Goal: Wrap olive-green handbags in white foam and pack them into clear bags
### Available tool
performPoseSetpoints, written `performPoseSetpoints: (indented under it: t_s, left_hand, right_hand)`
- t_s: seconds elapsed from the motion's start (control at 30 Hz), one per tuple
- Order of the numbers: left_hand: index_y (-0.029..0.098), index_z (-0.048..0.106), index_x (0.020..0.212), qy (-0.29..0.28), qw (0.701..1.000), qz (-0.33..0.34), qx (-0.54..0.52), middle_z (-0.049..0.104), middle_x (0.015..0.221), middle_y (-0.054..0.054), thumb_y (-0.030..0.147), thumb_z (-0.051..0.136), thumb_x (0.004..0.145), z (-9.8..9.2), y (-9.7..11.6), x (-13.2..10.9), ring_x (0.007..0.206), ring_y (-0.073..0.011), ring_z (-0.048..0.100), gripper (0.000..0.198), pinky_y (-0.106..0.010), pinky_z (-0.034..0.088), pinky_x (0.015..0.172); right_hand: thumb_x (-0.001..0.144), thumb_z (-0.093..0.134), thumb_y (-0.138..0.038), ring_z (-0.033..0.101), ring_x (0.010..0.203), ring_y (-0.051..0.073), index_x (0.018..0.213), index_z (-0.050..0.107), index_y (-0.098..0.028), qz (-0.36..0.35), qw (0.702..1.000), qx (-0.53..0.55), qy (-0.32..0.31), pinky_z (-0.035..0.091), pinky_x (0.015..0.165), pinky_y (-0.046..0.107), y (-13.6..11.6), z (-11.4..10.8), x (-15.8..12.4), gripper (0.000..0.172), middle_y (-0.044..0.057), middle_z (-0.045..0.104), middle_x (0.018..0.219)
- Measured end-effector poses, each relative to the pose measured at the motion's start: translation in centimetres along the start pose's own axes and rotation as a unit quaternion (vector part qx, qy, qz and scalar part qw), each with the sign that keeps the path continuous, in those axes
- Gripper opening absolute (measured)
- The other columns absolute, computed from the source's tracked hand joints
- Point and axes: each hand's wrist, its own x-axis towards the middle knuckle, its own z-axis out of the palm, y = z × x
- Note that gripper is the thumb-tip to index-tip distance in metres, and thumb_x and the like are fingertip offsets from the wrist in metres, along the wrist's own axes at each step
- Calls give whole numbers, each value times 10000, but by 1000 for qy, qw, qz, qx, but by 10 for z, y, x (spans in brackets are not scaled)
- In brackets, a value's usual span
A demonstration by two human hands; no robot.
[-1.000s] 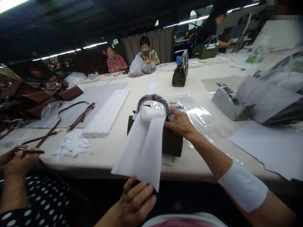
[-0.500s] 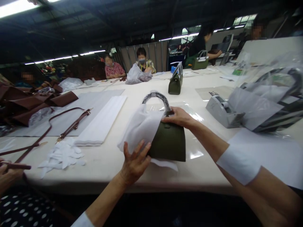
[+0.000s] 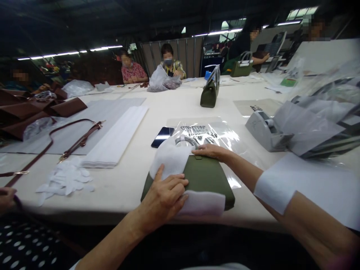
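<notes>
An olive-green handbag lies tilted back on the table in front of me, its plastic-wrapped handle at the far side. A white padding sheet covers its upper left part. Another white piece lies across its near lower edge. My left hand rests on the bag's front with fingers spread, touching the white sheet. At the top edge beside the handle, my right hand grips the handbag. Clear printed plastic bags lie just beyond, with a phone to their left.
A tape dispenser and a wrapped bag stand at right. Another green handbag stands farther back. White sheets, cut white pieces, brown straps and brown bags lie left. Several co-workers sit around; one person's hand shows at left.
The handbag has tipped from upright to leaning back, its handle dropping away from me. The phone has come into sight behind it. My left hand has shifted slightly right over its front.
</notes>
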Motion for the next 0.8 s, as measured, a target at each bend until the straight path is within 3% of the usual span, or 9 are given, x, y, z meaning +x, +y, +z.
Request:
performPoseSetpoints:
  t_s: [0.1,0.2,0.27,0.33,0.4,0.53,0.63,0.7,0.8]
  left_hand:
    - [174,576,827,-2,1000,-9,-15,665,967,-15,185,498,830,0,0,-1,1025,-153,571,79,-492,111,1089]
    - [173,567,841,1,999,-12,-29,660,977,-13,179,501,828,4,-1,-4,1033,-153,565,68,-494,95,1091]
    - [174,560,852,-3,999,-13,-34,659,980,-13,177,497,829,6,-1,-4,1035,-156,563,68,-502,91,1089]
    - [179,553,855,-20,999,-20,-35,655,994,-15,182,487,837,5,-2,-3,1050,-163,554,69,-517,96,1085]
    - [188,545,861,-47,998,-25,-44,641,1030,-24,205,478,848,0,-2,-1,1080,-167,534,70,-510,131,1084]
    - [169,455,1146,-76,997,-18,-20,430,1324,-106,208,480,827,-24,-8,6,1265,-194,341,322,-421,268,1062]
    - [142,269,1331,-110,988,10,112,276,1422,-121,128,469,768,-41,-22,19,1326,-243,210,598,-477,216,1068]
    - [141,296,1325,-100,973,39,204,374,1370,-123,99,441,773,-47,-36,35,1284,-248,308,572,-490,221,1053]
    - [164,549,1070,-32,953,92,288,634,1044,-71,127,391,849,-53,-50,64,1045,-198,550,274,-462,279,1014]
  right_hand:
    - [725,473,-668,471,1132,286,1228,473,-194,-143,979,-41,138,393,922,427,-1,-10,-50,692,109,495,1259]
    - [661,559,-665,401,1210,272,1275,428,-223,-361,917,-149,77,257,1045,433,11,2,-105,768,73,454,1310]
    - [725,607,-522,406,1214,234,1216,484,-232,-404,889,-207,62,142,1090,427,24,20,-125,583,58,494,1276]
    - [802,577,-374,455,1174,198,1092,565,-238,-409,881,-214,102,124,1088,428,35,38,-129,321,45,564,1195]
    - [819,564,-307,503,1120,180,993,607,-236,-408,881,-188,148,171,1068,424,41,50,-124,193,37,612,1117]
    - [803,582,-267,548,1053,172,942,627,-237,-400,886,-139,190,240,1030,412,41,57,-117,148,27,642,1055]
    - [799,587,-269,554,1041,170,925,636,-243,-389,891,-119,201,258,1012,406,41,56,-119,138,20,646,1047]
    - [799,587,-282,553,1041,171,922,641,-249,-384,895,-112,199,259,1006,409,41,56,-120,138,19,645,1050]
    - [796,589,-294,550,1043,178,922,644,-254,-380,899,-104,191,263,995,421,42,56,-120,143,20,641,1061]
